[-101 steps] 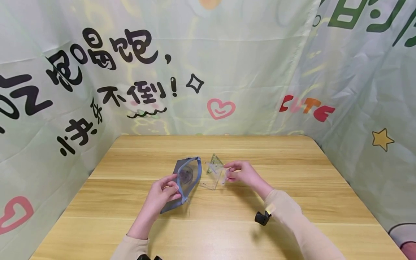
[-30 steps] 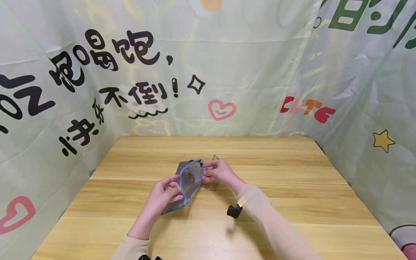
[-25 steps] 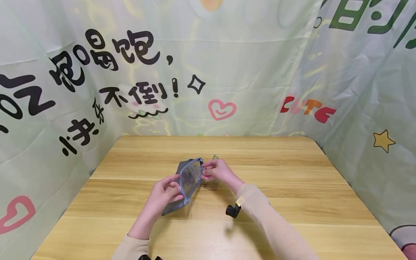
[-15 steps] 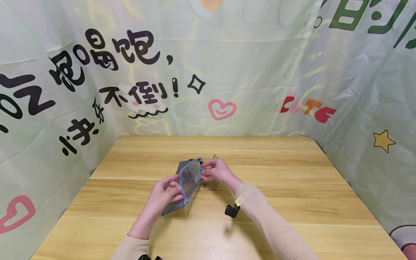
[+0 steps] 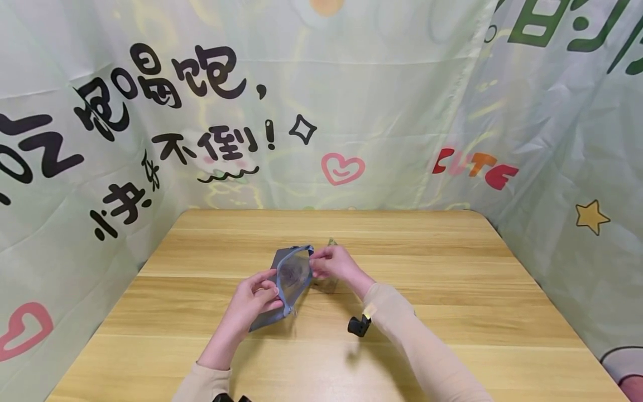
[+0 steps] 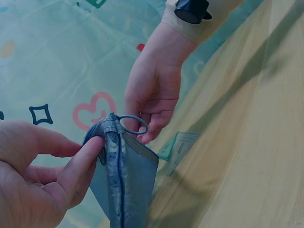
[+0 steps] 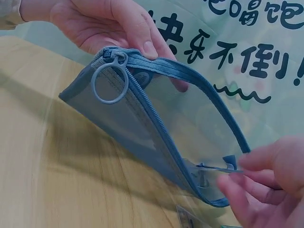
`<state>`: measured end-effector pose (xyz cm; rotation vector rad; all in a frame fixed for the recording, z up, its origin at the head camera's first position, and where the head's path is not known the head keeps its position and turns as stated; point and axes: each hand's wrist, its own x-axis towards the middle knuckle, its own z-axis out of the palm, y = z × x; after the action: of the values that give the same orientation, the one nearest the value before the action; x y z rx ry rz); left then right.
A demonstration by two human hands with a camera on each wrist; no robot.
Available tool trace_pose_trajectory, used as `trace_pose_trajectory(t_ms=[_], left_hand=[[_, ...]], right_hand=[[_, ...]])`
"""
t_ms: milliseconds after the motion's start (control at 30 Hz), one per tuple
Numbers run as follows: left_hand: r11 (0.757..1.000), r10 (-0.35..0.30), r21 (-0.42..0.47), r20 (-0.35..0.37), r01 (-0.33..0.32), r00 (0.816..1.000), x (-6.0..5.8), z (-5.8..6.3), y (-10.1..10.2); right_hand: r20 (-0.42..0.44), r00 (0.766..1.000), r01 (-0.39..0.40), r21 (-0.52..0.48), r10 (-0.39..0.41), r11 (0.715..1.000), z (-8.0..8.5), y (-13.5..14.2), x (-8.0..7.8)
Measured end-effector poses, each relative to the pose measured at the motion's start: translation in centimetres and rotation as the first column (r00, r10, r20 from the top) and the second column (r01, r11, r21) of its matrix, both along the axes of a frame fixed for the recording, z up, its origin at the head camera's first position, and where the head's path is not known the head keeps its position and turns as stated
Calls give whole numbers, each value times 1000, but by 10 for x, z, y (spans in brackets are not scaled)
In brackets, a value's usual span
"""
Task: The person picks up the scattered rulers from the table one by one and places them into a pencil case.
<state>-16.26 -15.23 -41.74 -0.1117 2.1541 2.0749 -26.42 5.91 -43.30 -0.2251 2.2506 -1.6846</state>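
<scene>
at our left, the left hand [image 5: 256, 297] pinches the rim of the unzipped pouch [image 5: 271, 319] between thumb and fingers, holding its mouth apart. the pouch tilts left of centre over the table [image 5: 452, 268]; inside is a dim round shape [image 5: 293, 279] we cannot name. to its right comes the change: the right hand [image 5: 339, 264] has come across to the mouth's other edge, finger and thumb pinching a clear plastic piece [image 7: 219, 169]. that piece seems to reach past the rim, so we judge it partly in.

around them, the zip ring [image 7: 110, 101] hangs outside the mouth, out of the way. a clear set square [image 5: 326, 285] and a green triangle [image 5: 332, 242] lie beside the pouch, largely hidden from us by the right hand. farther right, a black wrist camera [image 5: 358, 326] sits near the right sleeve [image 5: 407, 318].
</scene>
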Motion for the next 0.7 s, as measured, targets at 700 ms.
trace_pose_trajectory(t_ms=[700], left_hand=[[1000, 17, -11, -9, -17, 1000, -1, -1, 1]], right_hand=[[-49, 998, 51, 114, -45, 992, -2, 14, -1]])
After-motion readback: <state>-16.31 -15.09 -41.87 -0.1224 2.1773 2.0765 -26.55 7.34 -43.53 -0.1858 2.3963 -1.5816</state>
